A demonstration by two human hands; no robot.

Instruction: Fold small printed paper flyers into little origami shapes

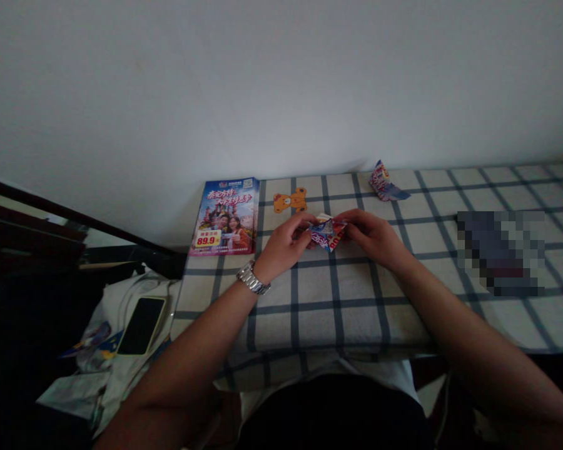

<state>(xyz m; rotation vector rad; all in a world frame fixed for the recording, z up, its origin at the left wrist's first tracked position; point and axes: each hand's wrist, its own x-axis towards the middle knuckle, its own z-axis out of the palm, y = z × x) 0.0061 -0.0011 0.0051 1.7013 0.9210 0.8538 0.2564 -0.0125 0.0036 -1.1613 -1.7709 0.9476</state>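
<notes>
A small folded piece of printed paper [326, 232], blue, white and red, sits between my two hands just above the checked tablecloth [356, 300]. My left hand [286, 240], with a metal watch on the wrist, pinches its left side. My right hand [373, 236] pinches its right side. Both hands have their fingers closed on the paper. Another folded paper shape [385, 182] of the same print stands farther back on the cloth, to the right.
A colourful printed leaflet [226, 216] lies at the cloth's back left corner, with an orange bear figure [291, 200] beside it. A blurred patch [501, 251] covers something at right. A phone [142, 325] rests on clutter below the table's left edge. A white wall stands behind.
</notes>
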